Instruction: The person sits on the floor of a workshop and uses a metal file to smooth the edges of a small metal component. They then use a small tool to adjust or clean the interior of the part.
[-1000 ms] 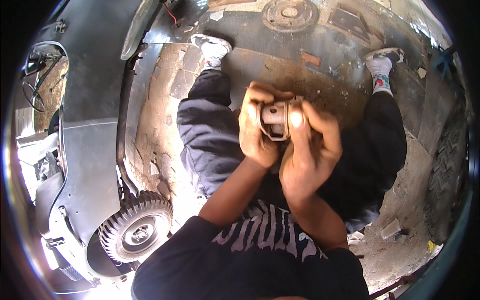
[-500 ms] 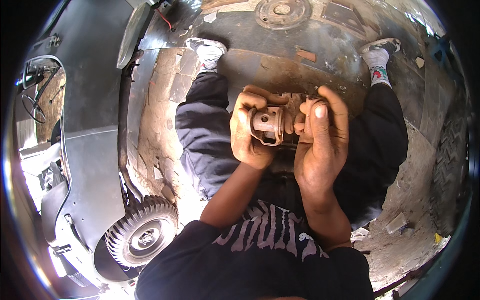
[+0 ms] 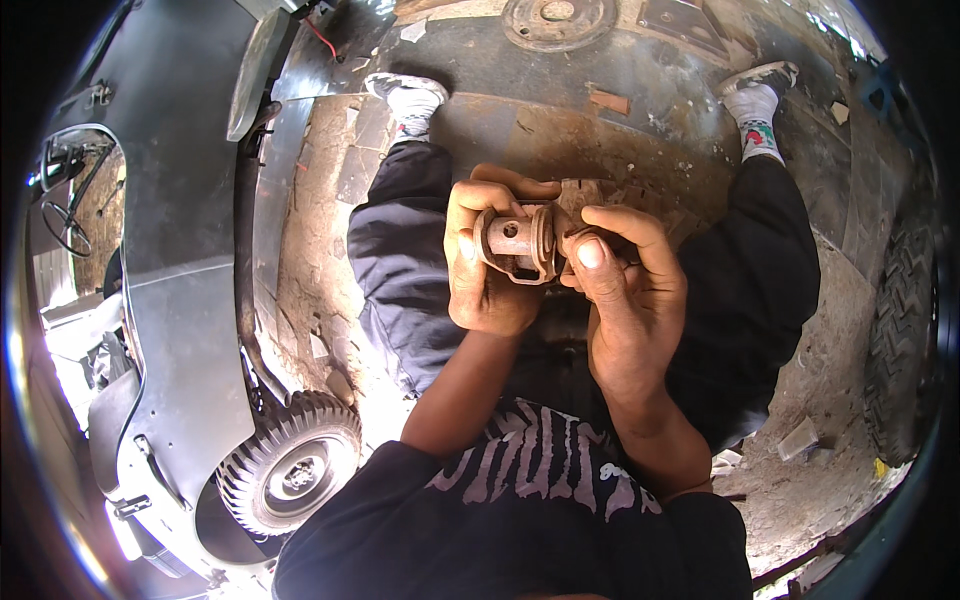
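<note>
My left hand [image 3: 485, 298] is wrapped round a rusty metal part [image 3: 513, 238], holding it up in front of my lap. The part has a short barrel with a round hole in its side, flanges at the ends and a thin bracket-like loop along the near edge. My right hand [image 3: 637, 318] is closed in a pinch at the part's right end, thumb against fingers. Whatever lies between those fingertips is small and mostly hidden. Just beyond the hands shows a brown, rusty blocky piece [image 3: 582, 192], partly covered by my fingers.
To the left stands a grey vehicle body [image 3: 190, 330] with a treaded wheel [image 3: 295, 470]. A round metal disc [image 3: 560, 22], a flat metal plate [image 3: 683, 28] and a reddish brick fragment [image 3: 610, 102] lie ahead. Tyre tread [image 3: 900, 340] runs along the right side.
My right hand has come in against the part's right end, its raised fingers lowering and curling. The part and my left hand have shifted slightly left.
</note>
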`<state>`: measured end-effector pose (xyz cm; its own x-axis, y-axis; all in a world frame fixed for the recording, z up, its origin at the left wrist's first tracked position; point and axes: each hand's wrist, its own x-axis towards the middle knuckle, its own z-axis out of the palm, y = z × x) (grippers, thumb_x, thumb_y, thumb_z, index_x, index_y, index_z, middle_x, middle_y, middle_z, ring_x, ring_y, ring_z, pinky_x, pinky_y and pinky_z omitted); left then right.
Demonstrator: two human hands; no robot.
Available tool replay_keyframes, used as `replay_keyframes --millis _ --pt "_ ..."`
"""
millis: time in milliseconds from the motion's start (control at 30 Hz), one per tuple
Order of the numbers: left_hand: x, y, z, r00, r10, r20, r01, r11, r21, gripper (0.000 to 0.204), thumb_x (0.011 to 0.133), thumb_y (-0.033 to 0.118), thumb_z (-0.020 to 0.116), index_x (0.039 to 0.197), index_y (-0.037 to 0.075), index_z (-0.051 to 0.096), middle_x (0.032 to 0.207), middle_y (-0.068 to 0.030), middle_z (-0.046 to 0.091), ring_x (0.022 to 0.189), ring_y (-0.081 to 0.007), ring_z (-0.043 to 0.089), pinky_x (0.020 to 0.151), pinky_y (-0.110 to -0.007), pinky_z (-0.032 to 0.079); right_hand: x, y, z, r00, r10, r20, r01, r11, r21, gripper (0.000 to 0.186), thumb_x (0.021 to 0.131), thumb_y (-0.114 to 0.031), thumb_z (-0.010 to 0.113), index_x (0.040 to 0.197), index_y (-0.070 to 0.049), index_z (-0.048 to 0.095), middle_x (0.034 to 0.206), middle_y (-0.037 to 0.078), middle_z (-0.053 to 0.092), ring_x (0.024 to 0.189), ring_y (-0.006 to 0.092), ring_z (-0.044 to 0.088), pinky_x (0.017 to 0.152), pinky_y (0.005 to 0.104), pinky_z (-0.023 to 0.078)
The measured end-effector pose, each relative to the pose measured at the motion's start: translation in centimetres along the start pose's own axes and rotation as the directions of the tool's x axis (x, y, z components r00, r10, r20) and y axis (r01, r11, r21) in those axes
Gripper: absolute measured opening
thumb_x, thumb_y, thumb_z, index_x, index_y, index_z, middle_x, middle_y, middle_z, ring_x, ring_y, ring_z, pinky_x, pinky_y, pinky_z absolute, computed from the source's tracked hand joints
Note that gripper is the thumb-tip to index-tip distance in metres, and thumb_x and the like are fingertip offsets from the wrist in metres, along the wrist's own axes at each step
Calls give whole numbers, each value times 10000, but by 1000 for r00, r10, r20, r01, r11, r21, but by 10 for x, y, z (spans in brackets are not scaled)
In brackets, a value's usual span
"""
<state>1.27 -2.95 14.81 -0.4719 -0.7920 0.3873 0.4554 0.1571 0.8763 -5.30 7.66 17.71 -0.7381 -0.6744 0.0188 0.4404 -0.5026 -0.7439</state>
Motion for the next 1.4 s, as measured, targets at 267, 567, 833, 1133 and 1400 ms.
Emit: replay_keyframes --millis 267,567,833,1133,1400 --pt "2 2 5 1000 7 -22 -8 1000 -31 564 953 543 497 966 -21 507 996 -241 586 948 -289 616 887 -391 502 0 1 -2 999 -17 34 16 1000 17 204 977 -23 674 1165 48 635 1126 122 660 986 147 676 837 265 575" --pt "-3 -2 -1 1000 -24 -6 23 999 -43 558 973 532 471 960 -26 504 1002 -248 585 895 -266 613 863 -374 500 -2 6 3 991 -114 66 122 983 -134 172 972 -5 654 1136 33 615 846 25 616 669 41 527 567 215 417" --pt "3 -2 4 999 37 -21 -38 999 -12 543 993 528 441 1010 -13 493 1026 -240 587 915 -265 615 863 -374 506 11 1 15 997 -74 17 76 991 -108 81 967 21 658 1043 39 636 803 34 618 637 35 514 553 202 394" --pt "1 -3 1 998 66 -4 -66 998 -9 516 996 510 443 1055 -1 480 1032 -227 576 965 -282 619 892 -391 507 16 -9 13 997 71 16 -72 996 54 81 960 3 691 1016 52 658 912 99 700 783 67 651 675 217 524" --pt "2 -3 -1 998 61 20 -61 998 -7 530 980 538 485 1048 12 471 1051 -232 574 986 -288 605 914 -405 497 25 -12 13 991 115 70 -120 990 71 75 948 18 699 1006 52 668 901 95 704 681 45 597 593 203 475"
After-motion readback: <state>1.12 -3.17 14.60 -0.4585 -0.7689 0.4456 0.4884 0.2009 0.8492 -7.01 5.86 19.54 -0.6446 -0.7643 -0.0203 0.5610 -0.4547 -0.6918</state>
